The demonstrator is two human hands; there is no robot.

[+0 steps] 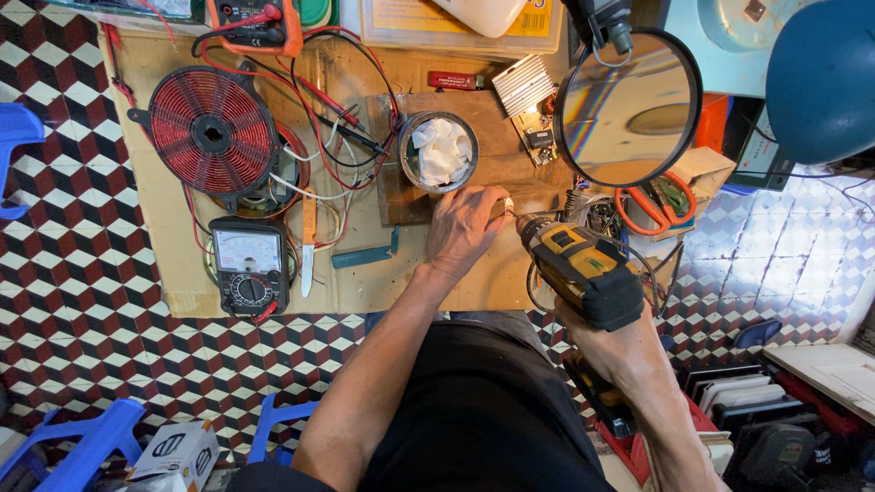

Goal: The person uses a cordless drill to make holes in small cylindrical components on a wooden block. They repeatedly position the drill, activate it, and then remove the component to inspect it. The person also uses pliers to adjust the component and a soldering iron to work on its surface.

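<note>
The left hand [463, 228] covers whatever small piece it pins to the wooden block [497, 164]; only a pale tip shows at the fingertips. The drill [583, 273] hides most of the right hand [612, 351], its bit too small to make out. At the top edge, an orange meter [258, 25], a yellow-labelled box [456, 25] and a white container [483, 13] are cut off. The round magnifier [627, 107] masks the tabletop behind it, its lens showing only blur. A blue lamp shade [820, 77] runs off the right edge.
</note>
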